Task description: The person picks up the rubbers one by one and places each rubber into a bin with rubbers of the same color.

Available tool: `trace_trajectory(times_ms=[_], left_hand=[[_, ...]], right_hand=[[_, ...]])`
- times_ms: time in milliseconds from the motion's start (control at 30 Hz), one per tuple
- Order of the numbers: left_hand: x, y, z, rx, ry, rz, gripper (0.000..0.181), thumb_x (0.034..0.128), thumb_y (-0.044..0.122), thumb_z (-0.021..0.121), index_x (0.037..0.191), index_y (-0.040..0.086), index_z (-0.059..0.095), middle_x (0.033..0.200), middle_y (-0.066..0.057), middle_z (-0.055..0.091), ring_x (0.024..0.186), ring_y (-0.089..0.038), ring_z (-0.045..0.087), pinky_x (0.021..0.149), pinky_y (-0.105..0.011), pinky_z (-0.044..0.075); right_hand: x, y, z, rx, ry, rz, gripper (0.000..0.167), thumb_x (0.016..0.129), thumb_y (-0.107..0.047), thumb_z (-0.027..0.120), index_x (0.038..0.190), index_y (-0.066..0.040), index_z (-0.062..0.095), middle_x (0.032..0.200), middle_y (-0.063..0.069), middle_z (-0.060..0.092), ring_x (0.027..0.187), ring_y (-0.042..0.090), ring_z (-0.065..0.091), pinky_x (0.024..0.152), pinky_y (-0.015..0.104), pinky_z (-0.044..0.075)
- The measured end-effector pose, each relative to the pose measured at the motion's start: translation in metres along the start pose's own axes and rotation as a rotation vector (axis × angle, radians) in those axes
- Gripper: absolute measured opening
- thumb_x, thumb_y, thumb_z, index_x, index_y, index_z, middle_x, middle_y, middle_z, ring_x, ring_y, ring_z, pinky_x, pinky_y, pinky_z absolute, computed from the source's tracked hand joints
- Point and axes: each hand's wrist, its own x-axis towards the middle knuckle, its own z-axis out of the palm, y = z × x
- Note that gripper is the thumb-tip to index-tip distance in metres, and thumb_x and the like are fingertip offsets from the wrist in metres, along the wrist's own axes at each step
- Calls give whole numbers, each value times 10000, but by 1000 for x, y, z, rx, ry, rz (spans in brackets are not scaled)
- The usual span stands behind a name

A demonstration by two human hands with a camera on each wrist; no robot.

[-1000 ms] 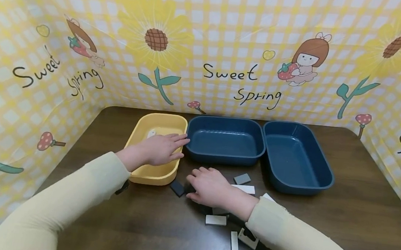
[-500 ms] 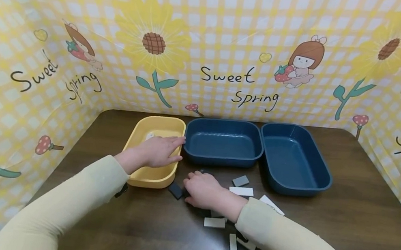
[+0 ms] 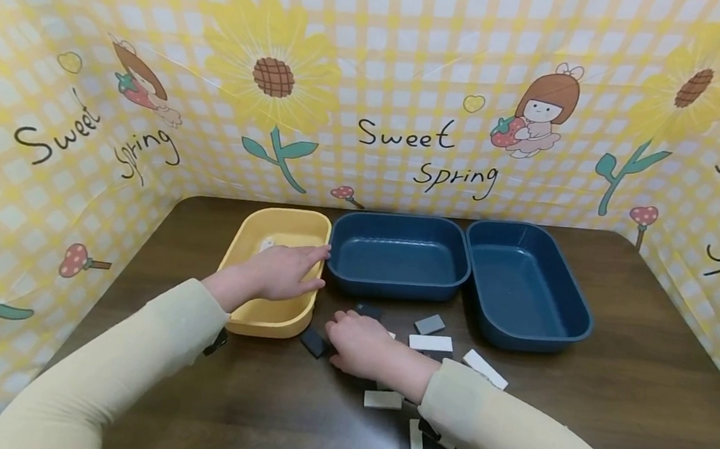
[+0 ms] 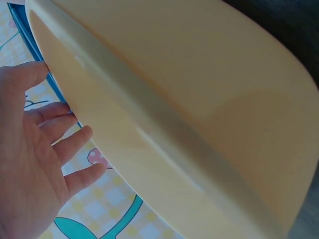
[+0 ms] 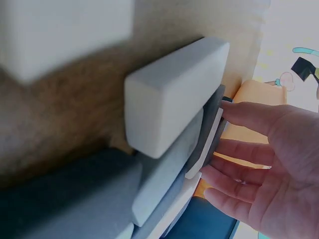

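In the head view my left hand lies across the yellow bin, its fingers extended to the right rim. The left wrist view shows those fingers spread beside the bin's wall. My right hand is over a pile of small rectangular blocks. Its fingertips touch or nearly touch dark and pale blocks in the right wrist view, where a white block lies closest. A dark block sits left of the hand, another dark block just behind it. What lies under the palm is hidden.
Two blue bins stand behind the pile: one blue bin in the middle, one blue bin at right. A grey block, white blocks and a beige block are scattered around. A small white piece is in the yellow bin.
My right hand has shifted slightly left and toward me, uncovering the dark block behind it and more of the white blocks. The left hand stays over the yellow bin.
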Motion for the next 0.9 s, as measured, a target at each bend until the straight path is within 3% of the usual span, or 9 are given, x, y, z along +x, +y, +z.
trace_trajectory(times_ms=[300, 533, 700, 900], left_hand=[[-2, -1, -1, 1, -5, 2, 688, 998, 415, 496, 1525, 35, 270, 1507, -132, 388, 1355, -296, 394, 1084, -461, 323], [-1, -2, 2, 4, 1, 6, 655, 1014, 384, 478, 1523, 30, 269, 1498, -130, 404, 1342, -295, 412, 1074, -464, 338], [-1, -4, 4, 11, 7, 15, 620, 1027, 356, 451, 1524, 33, 269, 1501, -131, 398, 1338, -292, 418, 1069, -458, 345], [0, -4, 4, 1, 8, 18, 621, 1030, 357, 437, 1531, 40, 251, 1504, -128, 394, 1338, -290, 417, 1075, -454, 339]], right_hand=[[-9, 0, -11, 34, 49, -9, 307, 850, -309, 761, 1059, -98, 680, 883, -2, 573, 768, 123, 523, 640, 255, 468], [-19, 13, -27, 51, 102, -11, 338, 858, -324, 753, 1082, -82, 682, 873, 6, 573, 685, 92, 534, 591, 224, 465], [-23, 29, -44, 75, 168, 39, 292, 867, -314, 744, 1064, -105, 692, 888, 1, 557, 635, 74, 527, 558, 210, 457], [-16, 52, -62, 187, 283, 155, 281, 890, -310, 721, 1086, -112, 684, 973, 25, 565, 713, 110, 552, 617, 236, 490]])
